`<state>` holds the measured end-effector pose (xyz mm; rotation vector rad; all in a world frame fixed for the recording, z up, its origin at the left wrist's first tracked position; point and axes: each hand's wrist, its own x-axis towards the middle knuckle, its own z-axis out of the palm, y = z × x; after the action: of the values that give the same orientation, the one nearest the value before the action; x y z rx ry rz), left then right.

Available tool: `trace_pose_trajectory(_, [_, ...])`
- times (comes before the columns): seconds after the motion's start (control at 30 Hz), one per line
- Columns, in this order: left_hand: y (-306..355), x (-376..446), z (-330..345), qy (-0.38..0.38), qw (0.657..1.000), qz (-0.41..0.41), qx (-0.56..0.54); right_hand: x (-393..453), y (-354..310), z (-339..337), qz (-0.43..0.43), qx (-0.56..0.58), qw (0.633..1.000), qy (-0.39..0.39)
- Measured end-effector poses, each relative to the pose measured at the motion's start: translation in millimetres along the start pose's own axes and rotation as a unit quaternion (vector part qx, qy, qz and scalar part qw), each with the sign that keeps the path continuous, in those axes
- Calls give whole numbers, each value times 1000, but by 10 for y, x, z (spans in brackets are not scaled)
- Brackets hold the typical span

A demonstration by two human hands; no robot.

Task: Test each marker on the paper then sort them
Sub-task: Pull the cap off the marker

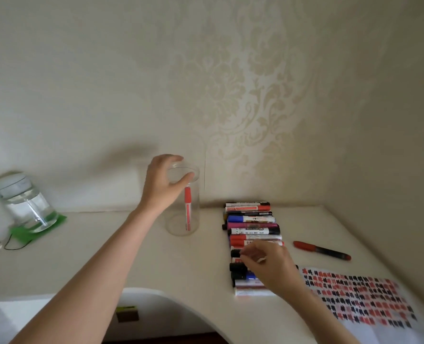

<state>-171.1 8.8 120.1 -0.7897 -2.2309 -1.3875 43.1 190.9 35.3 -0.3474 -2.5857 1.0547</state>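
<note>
A cream tabletop (136, 256) is sitting against a wall with pale damask wallpaper (255, 95). The left hand (162, 184) is curling its grip around the rim of a clear jar (182, 219), which is standing upright and holding one red marker (187, 209). The right hand (271, 265) is hovering over a row of markers (252, 224) lying side by side, fingers bent and touching them; whether they are pinching one I cannot tell. A red and black marker (322, 250) is lying apart to the right. The paper (359, 299), covered in red and black test marks, is lying near the right forearm. A glass water bottle (25, 202) is resting on a green pad (36, 230) at far left.
</note>
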Motion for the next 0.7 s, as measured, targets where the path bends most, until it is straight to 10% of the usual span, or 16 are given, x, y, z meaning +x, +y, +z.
trace_pose_trajectory(0.23, [-329,-215,310,-29,966,-239,-98,-211,93,-285,-60,-96,989,-91])
trace_pose_trajectory(0.7, [174,-841,441,-51,972,-187,-134,-522,341,-370,-69,-260,961,-70])
